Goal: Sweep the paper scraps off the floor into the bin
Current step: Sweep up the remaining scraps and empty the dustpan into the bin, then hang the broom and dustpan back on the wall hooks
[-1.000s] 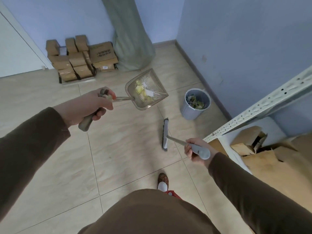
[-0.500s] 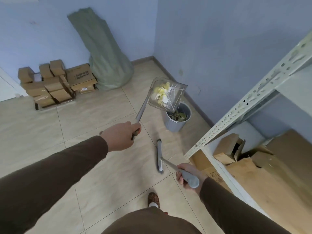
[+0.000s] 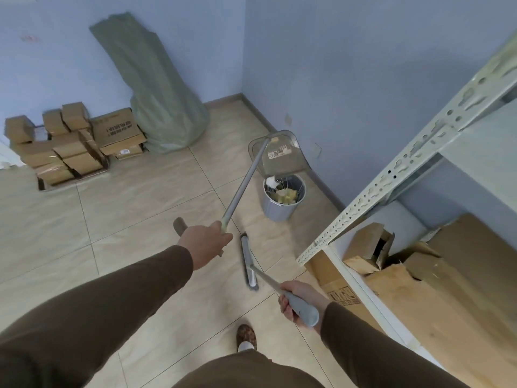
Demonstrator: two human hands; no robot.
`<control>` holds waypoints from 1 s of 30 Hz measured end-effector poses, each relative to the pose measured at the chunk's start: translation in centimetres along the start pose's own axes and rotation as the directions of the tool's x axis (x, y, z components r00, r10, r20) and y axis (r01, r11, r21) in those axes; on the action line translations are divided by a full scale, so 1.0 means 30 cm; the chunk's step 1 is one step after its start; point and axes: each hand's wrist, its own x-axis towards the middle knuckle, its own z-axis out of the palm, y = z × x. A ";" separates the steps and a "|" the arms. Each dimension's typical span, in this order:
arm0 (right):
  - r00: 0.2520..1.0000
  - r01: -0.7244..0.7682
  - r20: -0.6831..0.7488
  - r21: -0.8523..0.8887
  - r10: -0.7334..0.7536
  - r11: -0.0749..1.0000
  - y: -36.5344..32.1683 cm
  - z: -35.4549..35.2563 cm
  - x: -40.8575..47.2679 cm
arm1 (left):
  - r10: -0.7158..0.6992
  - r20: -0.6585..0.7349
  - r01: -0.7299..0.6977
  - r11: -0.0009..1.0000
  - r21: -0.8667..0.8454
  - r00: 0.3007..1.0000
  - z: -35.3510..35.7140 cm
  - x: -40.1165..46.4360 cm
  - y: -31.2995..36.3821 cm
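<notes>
Head view: left hand [image 3: 205, 242] grips the dustpan [image 3: 279, 154] handle, pan tipped over the bin [image 3: 282, 201] at one o'clock, scraps [image 3: 285, 195] dropping in. Right hand [image 3: 300, 302] curls round the broom [image 3: 249, 261] handle at five o'clock, its head on the floor [image 3: 140, 214] between both hands.

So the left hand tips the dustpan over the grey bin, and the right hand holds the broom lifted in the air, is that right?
Not quite. In the head view the left hand does tip the dustpan over the grey bin, but the broom held by the right hand rests its head on the floor, not in the air.
</notes>
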 end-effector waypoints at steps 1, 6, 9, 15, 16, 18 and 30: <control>1.000 -0.004 0.001 -0.004 0.004 1.000 -0.002 0.004 -0.002 | 0.002 0.000 -0.002 1.000 0.016 1.000 -0.001 0.001 -0.002; 1.000 0.005 0.004 -0.010 -0.005 1.000 -0.011 0.008 0.001 | 0.007 -0.012 -0.006 0.998 0.060 1.000 -0.004 -0.006 -0.026; 1.000 -0.004 0.009 0.000 0.004 1.000 -0.026 0.007 0.003 | 0.004 -0.016 -0.004 0.999 0.042 1.000 0.000 -0.015 -0.043; 0.999 -0.006 0.052 0.024 0.005 1.000 -0.076 0.007 -0.005 | -0.041 -0.062 0.036 0.996 -0.082 0.997 -0.028 -0.036 -0.080; 0.998 -0.006 0.058 0.023 0.005 1.000 -0.087 0.009 -0.006 | -0.060 -0.075 0.052 0.993 -0.105 0.995 -0.035 -0.039 -0.090; 0.998 0.003 0.068 0.013 -0.004 1.000 -0.113 0.013 -0.005 | -0.101 -0.095 0.086 0.984 -0.154 0.990 -0.060 -0.049 -0.106; 0.973 0.013 0.229 0.086 -0.032 0.996 -0.451 0.107 0.019 | -0.428 -0.128 0.228 0.684 -0.692 0.895 -0.236 0.007 -0.354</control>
